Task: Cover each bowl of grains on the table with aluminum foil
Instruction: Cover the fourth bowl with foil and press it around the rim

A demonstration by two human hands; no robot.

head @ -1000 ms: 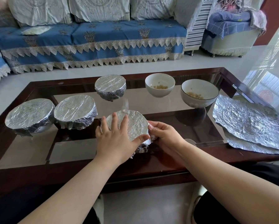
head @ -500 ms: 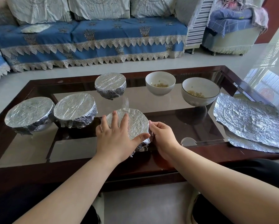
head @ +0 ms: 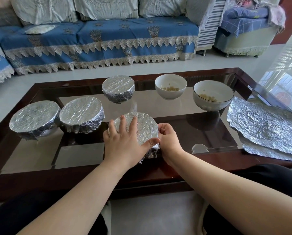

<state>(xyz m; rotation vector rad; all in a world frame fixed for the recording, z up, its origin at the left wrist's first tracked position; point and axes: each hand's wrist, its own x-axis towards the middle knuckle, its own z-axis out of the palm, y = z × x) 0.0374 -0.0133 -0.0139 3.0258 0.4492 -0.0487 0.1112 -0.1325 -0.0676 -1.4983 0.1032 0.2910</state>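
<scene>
A foil-covered bowl (head: 144, 126) stands near the front of the glass table (head: 175, 114). My left hand (head: 124, 143) lies flat on its foil top, fingers straight, thumb along the near rim. My right hand (head: 169, 138) pinches the foil at the bowl's right side with curled fingers. Three other foil-covered bowls stand behind and to the left: one far left (head: 34, 118), one beside it (head: 81, 114), one at the back (head: 118, 88). Two white bowls with grains stand uncovered: a smaller one (head: 170, 86) and a dark-rimmed one (head: 213, 94).
Loose foil sheets (head: 263, 126) lie stacked at the table's right end. The table has a dark wooden frame (head: 84, 177) close to my knees. A blue-covered sofa (head: 99, 41) stands behind the table, a draped armchair (head: 248, 29) at the back right.
My right hand has slid a little farther along the bowl's right side, working the foil edge. My left hand stays flat on top. The view has shifted slightly.
</scene>
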